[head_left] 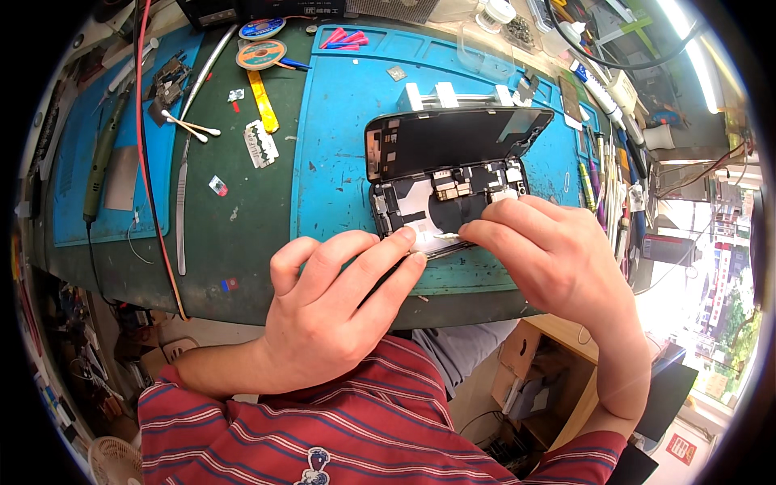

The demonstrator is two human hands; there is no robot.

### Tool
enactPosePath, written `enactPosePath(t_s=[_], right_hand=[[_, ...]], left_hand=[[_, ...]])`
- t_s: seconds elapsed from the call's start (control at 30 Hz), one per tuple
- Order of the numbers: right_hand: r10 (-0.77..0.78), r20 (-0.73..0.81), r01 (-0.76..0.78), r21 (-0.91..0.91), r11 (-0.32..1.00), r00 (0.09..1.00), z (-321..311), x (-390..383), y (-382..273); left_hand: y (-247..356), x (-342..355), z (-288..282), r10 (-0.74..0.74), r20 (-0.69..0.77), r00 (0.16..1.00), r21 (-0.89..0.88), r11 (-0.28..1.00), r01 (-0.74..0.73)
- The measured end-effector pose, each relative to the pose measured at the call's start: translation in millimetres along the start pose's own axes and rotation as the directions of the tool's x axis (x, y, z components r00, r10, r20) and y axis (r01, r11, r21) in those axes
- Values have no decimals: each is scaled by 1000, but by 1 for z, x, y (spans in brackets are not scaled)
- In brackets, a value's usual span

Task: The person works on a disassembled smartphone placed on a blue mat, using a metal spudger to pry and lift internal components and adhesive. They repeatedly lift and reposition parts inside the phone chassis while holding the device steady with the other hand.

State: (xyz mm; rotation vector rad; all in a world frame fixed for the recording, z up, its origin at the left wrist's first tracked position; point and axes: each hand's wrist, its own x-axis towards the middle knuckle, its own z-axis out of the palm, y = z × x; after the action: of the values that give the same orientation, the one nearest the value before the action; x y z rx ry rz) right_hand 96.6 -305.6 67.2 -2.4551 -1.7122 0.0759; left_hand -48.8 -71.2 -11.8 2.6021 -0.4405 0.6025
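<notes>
An opened smartphone (453, 187) lies on the blue work mat, its dark screen half (457, 145) tilted up along the far side and resting by a silver metal block (443, 95). Inside the phone's body are circuit boards and a pale area at the near left. My left hand (335, 295) grips the phone's near left edge, with index finger and thumb closed there. Pinched between my right hand's (558, 255) thumb and forefinger is the end of a small white strip (446, 236), stretched low across the phone's near part. The fingers hide part of this strip.
On the left are a razor blade (260, 144), cotton swabs (191, 124), a metal spatula (183, 202) and a green pen-shaped tool (105, 153). Solder spools (261, 55) and pink-blue tips (343, 39) lie at the back. Pens and tweezers crowd the right. A red cable (147, 162) crosses the left side.
</notes>
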Motion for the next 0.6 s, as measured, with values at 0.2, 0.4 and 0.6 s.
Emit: enactPosePath(t_s=[0.2,0.4,0.6], right_hand=[[-2,3,2,2,1000,1000,1,2,-1],[-2,17,2,-4,1000,1000,-1,4,-2],[-9,-13,9,12,1000,1000,2,5,-1]], left_hand=[[0,-1,0,1,3,1000,2,1000,-1],[0,0,0,2,4,1000,3,1000,-2],[-1,0,0,2,2,1000,0,1000,-2]])
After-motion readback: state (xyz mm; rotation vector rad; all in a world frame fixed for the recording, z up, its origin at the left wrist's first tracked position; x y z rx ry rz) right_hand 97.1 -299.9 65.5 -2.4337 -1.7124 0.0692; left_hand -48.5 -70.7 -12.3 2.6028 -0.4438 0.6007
